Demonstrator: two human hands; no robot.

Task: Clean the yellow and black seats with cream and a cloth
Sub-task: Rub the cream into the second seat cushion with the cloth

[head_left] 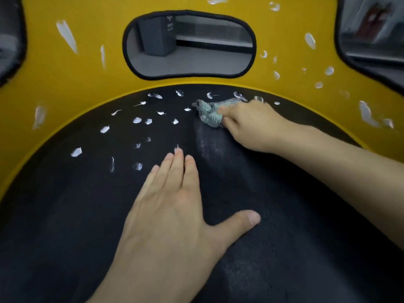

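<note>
Risk: cream dabs on the black seat and yellow back could smear into streaks if my bunched cloth loads up or skips spots. My right hand grips the cloth with curled fingers and presses it at the seat's far edge. My left hand lies flat on the black seat with its fingers straight, the fingertips just beside a dab.

Bare black seat below cream dabs
</note>
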